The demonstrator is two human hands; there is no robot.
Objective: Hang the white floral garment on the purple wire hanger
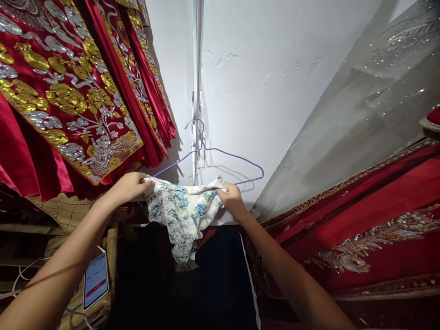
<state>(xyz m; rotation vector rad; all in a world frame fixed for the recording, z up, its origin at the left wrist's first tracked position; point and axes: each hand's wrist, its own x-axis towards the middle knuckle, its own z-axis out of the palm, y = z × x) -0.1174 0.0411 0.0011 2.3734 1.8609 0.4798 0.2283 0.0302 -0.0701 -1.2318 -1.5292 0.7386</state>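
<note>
**Floral lace garment held up by both hands in front of hanger**

Head view: left hand [132, 187] and right hand [233, 199] well apart, each pinching a top corner of the white garment with blue-green flowers and lace trim [197, 206]. Top edge roughly level between them, lace hanging lower on the left side. Purple thin-wire hanger [237, 156] right behind it, hook up at the vertical white metal strip [197, 55] on the wall. Can't tell if fabric is over the hanger's bar. Upper left: red satin clothing with gold and silver embroidery [68, 98]. Right: sheer grey sparkly fabric [343, 119]. Lit phone [95, 280] below left forearm.
</note>
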